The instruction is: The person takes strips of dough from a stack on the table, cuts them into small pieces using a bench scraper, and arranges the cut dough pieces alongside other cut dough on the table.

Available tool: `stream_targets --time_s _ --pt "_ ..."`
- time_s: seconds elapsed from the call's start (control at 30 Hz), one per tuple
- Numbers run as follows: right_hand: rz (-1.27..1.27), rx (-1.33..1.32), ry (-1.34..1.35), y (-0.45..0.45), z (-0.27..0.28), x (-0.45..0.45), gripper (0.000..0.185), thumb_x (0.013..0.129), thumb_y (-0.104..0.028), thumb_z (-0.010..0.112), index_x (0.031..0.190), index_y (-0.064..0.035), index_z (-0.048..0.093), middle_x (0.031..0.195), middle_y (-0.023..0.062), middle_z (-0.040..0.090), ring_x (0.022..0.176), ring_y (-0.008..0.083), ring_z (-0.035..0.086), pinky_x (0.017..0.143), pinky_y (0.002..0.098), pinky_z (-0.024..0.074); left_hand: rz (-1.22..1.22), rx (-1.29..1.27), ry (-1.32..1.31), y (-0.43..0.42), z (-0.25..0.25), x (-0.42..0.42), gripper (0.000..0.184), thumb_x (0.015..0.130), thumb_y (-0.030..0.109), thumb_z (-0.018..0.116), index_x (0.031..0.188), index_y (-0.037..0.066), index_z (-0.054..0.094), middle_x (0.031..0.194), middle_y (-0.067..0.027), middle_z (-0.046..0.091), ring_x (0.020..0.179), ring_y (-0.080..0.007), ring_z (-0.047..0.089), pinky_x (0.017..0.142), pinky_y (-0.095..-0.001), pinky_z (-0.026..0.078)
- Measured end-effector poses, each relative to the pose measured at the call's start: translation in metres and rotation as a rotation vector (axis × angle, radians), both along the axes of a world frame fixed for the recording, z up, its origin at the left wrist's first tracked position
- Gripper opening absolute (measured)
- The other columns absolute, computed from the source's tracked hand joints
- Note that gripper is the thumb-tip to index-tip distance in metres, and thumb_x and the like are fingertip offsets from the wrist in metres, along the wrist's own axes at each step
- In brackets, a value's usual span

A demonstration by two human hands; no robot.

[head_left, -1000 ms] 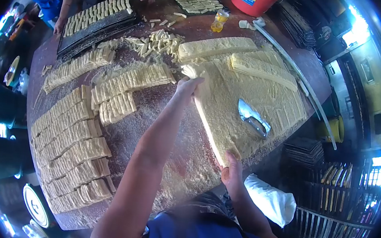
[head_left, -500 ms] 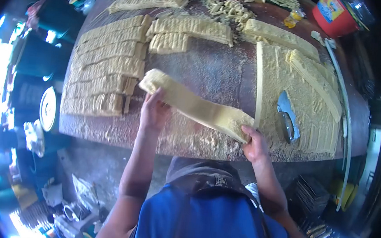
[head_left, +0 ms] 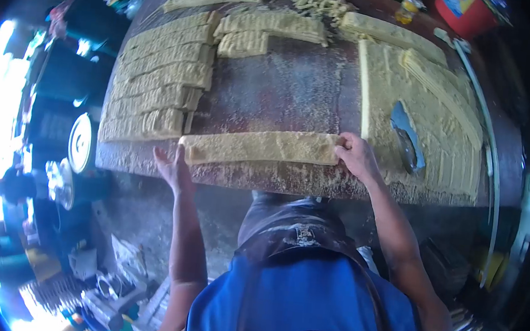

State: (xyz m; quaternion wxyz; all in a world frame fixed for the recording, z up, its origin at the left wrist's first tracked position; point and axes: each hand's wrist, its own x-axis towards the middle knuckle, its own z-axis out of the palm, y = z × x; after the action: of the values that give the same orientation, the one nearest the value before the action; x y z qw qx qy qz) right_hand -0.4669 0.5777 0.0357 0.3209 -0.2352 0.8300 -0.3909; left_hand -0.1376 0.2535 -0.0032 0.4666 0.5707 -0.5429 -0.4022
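A long, pale strip of layered dough (head_left: 260,147) lies along the near part of the floury table (head_left: 278,91). At its left end is my left hand (head_left: 175,165), fingers apart, with the thumb side at the strip's edge. My right hand (head_left: 355,156) pinches the strip's right end between thumb and fingers. To the right a wide dough sheet (head_left: 384,100) carries a metal scraper (head_left: 408,135) with a dark handle. Rows of cut dough (head_left: 159,80) stand to the left of the strip.
Behind are more cut dough (head_left: 271,24), loose dough sticks (head_left: 320,3) and a folded strip (head_left: 393,35). A red bucket (head_left: 464,16) and a small yellow bottle (head_left: 407,11) stand at the back right. A long pale rod (head_left: 482,99) lies along the right side.
The strip has come away from the sheet, moved left, and now rests flat at the near edge. My left hand has opened at its end. The view has turned downward.
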Motion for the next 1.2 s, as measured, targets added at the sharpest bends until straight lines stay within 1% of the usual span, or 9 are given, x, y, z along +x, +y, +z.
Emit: stream_targets --time_s 0.2,0.33,0.43,0.6,0.7,0.8,1.03,1.1,1.2 --pt "-0.169 0.045 0.075 0.000 -0.007 -0.001 0.037 0.081 -0.021 0.077 0.112 -0.0005 0.072 0.106 0.0186 0.074 0.096 0.0260 0.073 0.086 0.0346 0.0556 -0.974 -0.020 -0.042 -0.008 0.005 -0.097 0.053 0.088 0.022 0.076 0.135 0.005 0.057 0.139 -0.0186 0.057 0.135 -0.0307 0.050 0.112 -0.0417 0.041" --pt "-0.214 0.132 0.085 -0.008 0.008 0.002 0.032 0.084 -0.010 0.078 0.113 0.0005 0.072 0.093 0.0102 0.076 0.075 0.0125 0.071 0.060 0.0270 0.0557 -1.599 -0.397 -0.523 0.078 0.054 -0.177 0.073 0.079 0.034 0.084 0.138 0.004 0.053 0.138 -0.0165 0.057 0.133 -0.0353 0.051 0.109 -0.0456 0.044" --pt "-0.240 0.112 0.155 -0.015 0.004 0.007 0.028 0.082 -0.012 0.079 0.107 0.0000 0.074 0.094 0.0124 0.077 0.079 0.0167 0.072 0.069 0.0298 0.0572 -1.737 -0.472 -0.686 0.116 0.057 -0.200 0.087 0.073 0.038 0.087 0.143 0.006 0.047 0.138 -0.0161 0.056 0.130 -0.0370 0.053 0.109 -0.0466 0.043" --pt "-0.230 0.196 0.373 0.001 0.052 0.003 0.032 0.082 -0.020 0.079 0.110 -0.0038 0.074 0.096 0.0151 0.076 0.087 0.0243 0.074 0.085 0.0347 0.0578 -1.723 -0.452 -0.724 0.119 0.049 -0.203 0.096 0.067 0.038 0.089 0.146 0.008 0.043 0.139 -0.0173 0.055 0.127 -0.0373 0.054 0.107 -0.0465 0.045" --pt "-0.173 0.545 0.921 0.052 0.053 -0.026 0.052 0.090 -0.024 0.071 0.137 -0.0097 0.055 0.131 0.0184 0.058 0.112 0.0343 0.064 0.092 0.0447 0.0533 -1.659 -0.559 -0.684 0.139 0.047 -0.215 0.098 0.069 0.036 0.088 0.148 0.006 0.039 0.138 -0.0187 0.055 0.129 -0.0366 0.053 0.109 -0.0458 0.043" --pt "-0.091 0.603 0.729 0.084 0.033 -0.058 0.056 0.090 -0.023 0.070 0.140 -0.0107 0.050 0.139 0.0177 0.053 0.115 0.0372 0.061 0.097 0.0482 0.0508 -1.685 -0.500 -0.731 0.157 0.049 -0.227 0.100 0.069 0.033 0.087 0.150 0.004 0.036 0.137 -0.0181 0.054 0.129 -0.0349 0.052 0.111 -0.0456 0.040" --pt "-0.101 0.159 0.599 0.057 0.053 -0.036 0.053 0.100 -0.018 0.056 0.143 -0.0020 0.032 0.102 0.0253 0.063 0.055 0.0181 0.059 0.040 0.0253 0.0505 -1.656 -0.509 -0.724 0.163 0.045 -0.227 0.096 0.069 0.025 0.087 0.149 0.007 0.039 0.136 -0.0169 0.055 0.127 -0.0344 0.054 0.108 -0.0465 0.042" --pt "0.029 0.214 0.579 0.034 0.042 -0.003 0.046 0.103 -0.017 0.048 0.141 0.0006 0.030 0.106 0.0267 0.064 0.051 0.0145 0.054 0.037 0.0212 0.0467 -1.670 -0.476 -0.712 0.160 0.053 -0.231 0.094 0.069 0.024 0.086 0.149 0.007 0.040 0.136 -0.0170 0.055 0.127 -0.0343 0.054 0.108 -0.0467 0.042" --pt "0.048 0.224 0.614 0.012 0.039 0.023 0.048 0.100 -0.019 0.052 0.139 0.0018 0.033 0.111 0.0312 0.063 0.069 0.0398 0.069 0.058 0.0464 0.0582 -1.613 -0.552 -0.558 0.153 0.061 -0.232 0.072 0.075 0.023 0.083 0.139 0.009 0.054 0.132 -0.0146 0.059 0.122 -0.0333 0.057 0.105 -0.0451 0.045"
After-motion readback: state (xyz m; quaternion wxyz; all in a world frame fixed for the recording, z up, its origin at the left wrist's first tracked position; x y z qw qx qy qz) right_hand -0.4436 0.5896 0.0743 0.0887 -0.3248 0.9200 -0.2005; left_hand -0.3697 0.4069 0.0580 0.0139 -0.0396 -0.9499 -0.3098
